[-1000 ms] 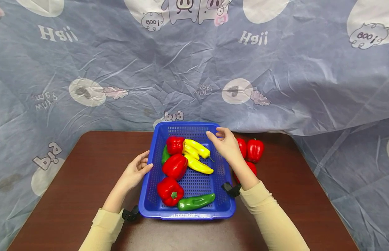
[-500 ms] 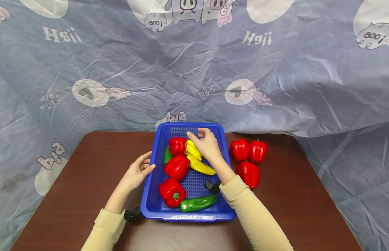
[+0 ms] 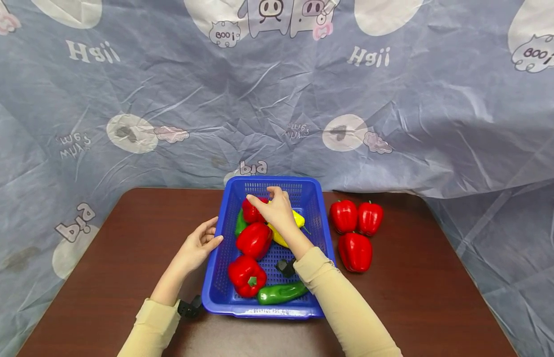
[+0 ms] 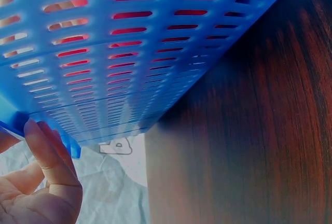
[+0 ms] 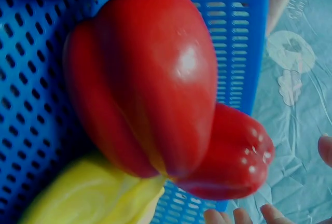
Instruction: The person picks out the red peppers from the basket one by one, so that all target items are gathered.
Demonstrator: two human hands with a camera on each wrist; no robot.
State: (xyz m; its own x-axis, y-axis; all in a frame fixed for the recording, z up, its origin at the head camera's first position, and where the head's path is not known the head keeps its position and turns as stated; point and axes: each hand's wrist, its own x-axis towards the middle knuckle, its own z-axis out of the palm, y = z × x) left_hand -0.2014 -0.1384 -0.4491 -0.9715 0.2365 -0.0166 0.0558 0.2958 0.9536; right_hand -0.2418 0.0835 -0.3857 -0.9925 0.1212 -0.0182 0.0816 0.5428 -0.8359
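A blue perforated basket (image 3: pixel 206 292) holds red bell peppers, yellow peppers (image 3: pixel 298 218) and green peppers. My left hand (image 3: pixel 195 250) holds the basket's left rim; in the left wrist view, fingers (image 4: pixel 44 151) bend up against the rim's underside. Over the back of the basket is my right hand (image 3: pixel 278 210), thumb and fingers spread around the rearmost red bell pepper (image 3: pixel 251 212). The right wrist view shows fingertips (image 5: pixel 241 216) near that pepper, apart from it. Closer in lie a middle red bell pepper (image 3: pixel 254 241) and a front one (image 3: pixel 247 276).
A long green pepper (image 3: pixel 277 293) lies at the basket's front, and another green pepper (image 3: pixel 241 224) is partly hidden at its left wall. Right of the basket, 3 red bell peppers (image 3: pixel 355 252) sit on the brown table (image 3: pixel 419 297). A patterned grey cloth (image 3: pixel 259 99) hangs behind.
My right hand has moved left from the basket's right rim, across the yellow peppers, to the rearmost red bell pepper. The left hand stays at the left rim.
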